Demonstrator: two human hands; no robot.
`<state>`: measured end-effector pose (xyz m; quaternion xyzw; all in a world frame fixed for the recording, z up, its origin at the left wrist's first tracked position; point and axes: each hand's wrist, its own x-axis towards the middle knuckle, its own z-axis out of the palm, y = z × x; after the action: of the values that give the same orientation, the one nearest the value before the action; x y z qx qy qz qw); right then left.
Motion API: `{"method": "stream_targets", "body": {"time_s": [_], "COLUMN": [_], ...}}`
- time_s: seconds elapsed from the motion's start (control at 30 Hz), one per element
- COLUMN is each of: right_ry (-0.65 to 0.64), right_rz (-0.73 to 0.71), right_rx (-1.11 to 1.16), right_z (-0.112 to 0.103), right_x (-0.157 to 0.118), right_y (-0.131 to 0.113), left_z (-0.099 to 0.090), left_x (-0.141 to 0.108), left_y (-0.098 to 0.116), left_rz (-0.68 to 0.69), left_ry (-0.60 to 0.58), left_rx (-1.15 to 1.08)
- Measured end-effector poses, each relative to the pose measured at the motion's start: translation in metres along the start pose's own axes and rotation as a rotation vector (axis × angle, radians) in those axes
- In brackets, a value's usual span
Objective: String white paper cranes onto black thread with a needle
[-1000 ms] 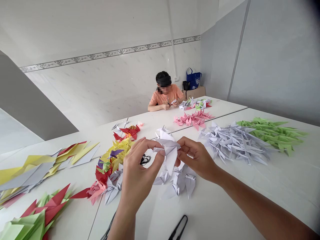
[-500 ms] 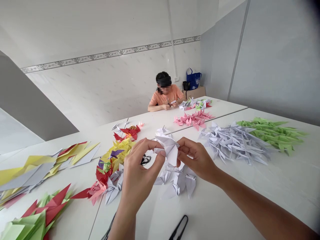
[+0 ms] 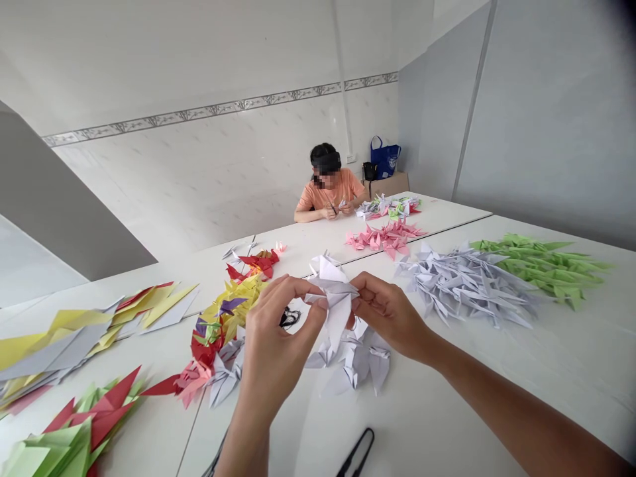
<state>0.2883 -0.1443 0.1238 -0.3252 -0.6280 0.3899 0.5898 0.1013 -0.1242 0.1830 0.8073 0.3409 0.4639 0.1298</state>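
A white origami crane [image 3: 336,298] is pinched at its folded body between my left hand [image 3: 281,338] and my right hand [image 3: 387,311], held above the white table [image 3: 447,397]. Its lower wing hangs down, and my fingers hide part of the paper. Just below my hands lies a loose heap of white paper cranes [image 3: 355,361]. A small tangle of black thread [image 3: 289,318] sits beside my left hand. Black thread snips [image 3: 356,453] lie on the table near the front edge of the view, untouched.
Heaps of paper cranes cover the table: lavender-white [image 3: 464,288], green [image 3: 541,268], pink [image 3: 385,237], and yellow and red [image 3: 223,324]. A person in an orange shirt [image 3: 330,192] sits at the far end, working with both hands. A blue bag [image 3: 385,158] stands behind.
The white crane has shifted slightly in my fingers, with its top tilting and its lower wing swinging down. My hands stay in nearly the same place.
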Motion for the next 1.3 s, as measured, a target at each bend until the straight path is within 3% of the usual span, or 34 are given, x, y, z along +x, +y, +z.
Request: {"method": "stream_targets", "body": {"time_s": [1.3], "right_ry": [0.055], "right_rz": [-0.067], "right_rx": [-0.15], "right_z": [-0.0006], "right_x": [-0.0017], "right_y": [-0.0034], "left_z": [0.0033], "left_x": [-0.0025], "left_y": [-0.0008], "left_rz": [0.099], "left_ry": [0.016], "left_rx": [0.079]}}
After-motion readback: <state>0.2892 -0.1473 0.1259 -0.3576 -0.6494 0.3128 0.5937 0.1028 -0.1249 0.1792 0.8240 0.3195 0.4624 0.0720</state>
